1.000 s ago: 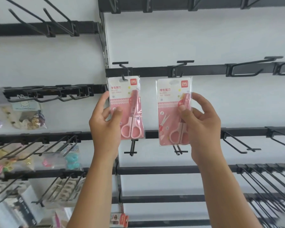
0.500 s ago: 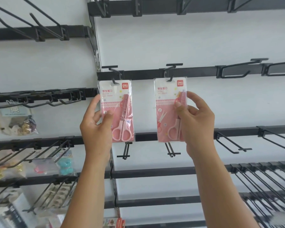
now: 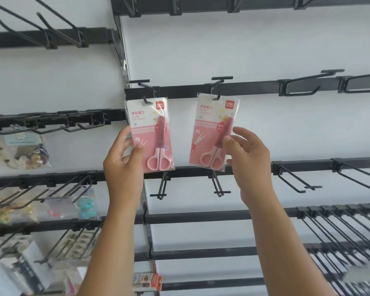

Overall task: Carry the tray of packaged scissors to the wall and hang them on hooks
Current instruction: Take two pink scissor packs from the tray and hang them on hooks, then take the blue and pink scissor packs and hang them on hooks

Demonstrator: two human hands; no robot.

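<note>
Two pink packs of scissors hang at the wall rail. The left pack (image 3: 152, 133) has its top hole over the left hook (image 3: 144, 92), and my left hand (image 3: 124, 165) pinches its lower left edge between thumb and fingers. The right pack (image 3: 214, 131) sits on the right hook (image 3: 217, 90), tilted a little. My right hand (image 3: 247, 159) touches that pack's lower right side with thumb and fingertips, the other fingers spread. The tray is out of view.
Black rails cross the white wall (image 3: 222, 43) with many bare hooks, such as one at the right (image 3: 295, 180) and several long ones lower right (image 3: 338, 229). Bagged trinkets (image 3: 26, 154) and other small goods (image 3: 86, 208) hang at the left.
Both packs have moved up onto their hooks. My right hand's fingers have loosened and spread on the right pack. The view has shifted slightly.
</note>
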